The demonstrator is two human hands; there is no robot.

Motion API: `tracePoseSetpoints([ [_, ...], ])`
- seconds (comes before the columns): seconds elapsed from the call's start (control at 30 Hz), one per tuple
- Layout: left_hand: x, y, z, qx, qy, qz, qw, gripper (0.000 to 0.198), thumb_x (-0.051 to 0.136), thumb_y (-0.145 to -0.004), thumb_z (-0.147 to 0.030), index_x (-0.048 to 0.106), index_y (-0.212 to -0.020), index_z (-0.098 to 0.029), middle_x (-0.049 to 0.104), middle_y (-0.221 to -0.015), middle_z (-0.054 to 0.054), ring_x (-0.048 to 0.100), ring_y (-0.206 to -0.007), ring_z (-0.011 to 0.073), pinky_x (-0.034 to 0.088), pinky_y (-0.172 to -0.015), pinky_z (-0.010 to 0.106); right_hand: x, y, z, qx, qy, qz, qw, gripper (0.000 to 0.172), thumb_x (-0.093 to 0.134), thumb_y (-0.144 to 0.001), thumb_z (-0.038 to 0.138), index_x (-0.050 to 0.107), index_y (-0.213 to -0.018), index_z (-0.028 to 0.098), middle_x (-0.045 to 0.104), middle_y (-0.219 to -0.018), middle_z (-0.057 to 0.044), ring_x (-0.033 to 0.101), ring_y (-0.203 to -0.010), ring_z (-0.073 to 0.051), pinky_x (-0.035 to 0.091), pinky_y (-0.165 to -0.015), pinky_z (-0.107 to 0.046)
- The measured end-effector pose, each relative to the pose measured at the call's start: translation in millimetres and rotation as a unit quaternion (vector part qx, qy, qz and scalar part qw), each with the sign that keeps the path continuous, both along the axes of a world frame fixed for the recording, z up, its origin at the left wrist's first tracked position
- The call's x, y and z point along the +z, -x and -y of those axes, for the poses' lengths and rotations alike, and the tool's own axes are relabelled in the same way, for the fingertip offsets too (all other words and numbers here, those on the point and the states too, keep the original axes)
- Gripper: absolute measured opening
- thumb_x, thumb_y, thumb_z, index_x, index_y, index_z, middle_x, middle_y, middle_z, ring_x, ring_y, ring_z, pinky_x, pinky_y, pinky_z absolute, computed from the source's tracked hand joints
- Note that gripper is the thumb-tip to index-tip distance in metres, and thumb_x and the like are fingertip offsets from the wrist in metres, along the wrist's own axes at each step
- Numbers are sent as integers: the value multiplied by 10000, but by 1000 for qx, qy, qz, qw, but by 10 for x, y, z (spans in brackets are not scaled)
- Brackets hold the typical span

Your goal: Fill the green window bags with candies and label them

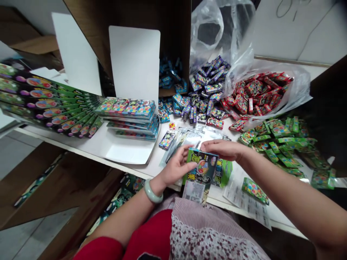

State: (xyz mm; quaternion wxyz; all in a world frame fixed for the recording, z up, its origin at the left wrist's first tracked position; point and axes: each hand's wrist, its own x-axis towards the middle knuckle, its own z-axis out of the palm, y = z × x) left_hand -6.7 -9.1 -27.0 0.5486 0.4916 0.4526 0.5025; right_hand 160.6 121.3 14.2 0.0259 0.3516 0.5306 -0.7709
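My left hand (177,168), with a pale green bangle on the wrist, grips the left side of a dark printed candy pouch (202,169), its thumb lying across the front. At the pouch's upper right edge is my right hand (221,148), its fingers closed together there; the fingertips are partly hidden. A bright green printed piece (223,172) shows behind the pouch. Flat clear-and-printed pouches (187,139) lie on the table just beyond my hands. Left of them is a small dark candy box (167,139).
Purple boxes (210,81), red boxes (255,90) in a clear plastic bag (300,86), and green boxes (284,139) are heaped behind. A white carton (127,148) holds stacked candy packs (127,108). Fanned printed cards (54,104) stand left. A green pack (255,189) lies on a label sheet (235,196).
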Motion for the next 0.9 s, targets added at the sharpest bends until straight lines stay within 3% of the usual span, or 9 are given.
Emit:
tracePoseSetpoints([
  [0.1,23,136,222,-65,49,-5,997,312,638,-833,-364,597,-1082,-181,676,-1016,91,652,-925,219,550,-799,358,-6,-22,75,-31,79,-32,996,187,711,-674,338,617,-679,177,552,-594,29,485,-524,-89,403,-480,-214],
  [0.23,488,628,397,78,-74,-141,984,291,584,-897,-343,605,-1143,-189,690,-999,87,663,-896,217,558,-772,333,62,-110,62,-88,4,-58,994,210,756,-680,318,690,-833,190,672,-849,-39,601,-733,-137,472,-611,-240],
  [0.3,843,982,374,210,-205,-254,922,278,569,-911,-267,591,-1185,-226,682,-1037,65,655,-933,203,542,-833,331,38,-153,4,-132,-66,-45,988,265,747,-713,375,699,-908,202,686,-989,-82,625,-863,-183,489,-689,-276],
  [0.37,1139,1346,257,312,-309,-372,818,335,572,-898,-181,570,-1224,-257,666,-1114,51,628,-1034,205,497,-944,360,-40,-162,-36,-162,-125,-22,979,307,709,-737,447,694,-926,205,688,-1025,-106,633,-910,-223,493,-727,-320],
  [0.43,1272,1662,58,298,-374,-481,735,358,536,-896,-151,571,-1237,-251,631,-1222,69,574,-1163,232,434,-1037,426,-155,-134,-28,-158,-178,-6,971,319,680,-728,483,682,-890,208,697,-981,-104,642,-889,-248,495,-727,-355],
  [0.5,1216,1889,-160,263,-371,-572,683,336,464,-908,-142,598,-1207,-217,631,-1233,97,552,-1201,244,403,-1065,473,-286,-86,17,-128,-236,2,963,296,655,-718,485,667,-843,218,703,-894,-84,650,-827,-257,496,-710,-375],
  [0.6,915,2058,-365,217,-300,-661,653,374,405,-897,-127,604,-1206,-193,644,-1212,119,568,-1179,250,418,-1044,501,-468,-48,70,-90,-336,12,938,226,603,-749,447,656,-816,238,705,-828,-56,657,-788,-260,499,-722,-395],
  [0.73,624,2108,-325,204,-249,-688,651,491,437,-825,-104,551,-1290,-214,590,-1305,111,505,-1263,277,355,-1091,536,-612,-197,-18,-76,-451,61,887,195,552,-802,378,667,-880,241,717,-891,-63,664,-845,-273,497,-770,-417],
  [0.9,638,1925,-264,240,-268,-646,673,571,526,-803,-149,463,-1367,-216,515,-1393,124,414,-1340,329,268,-1126,585,-620,-503,-224,-81,-503,131,850,194,521,-848,294,660,-952,209,712,-975,-88,662,-896,-245,513,-798,-378],
])
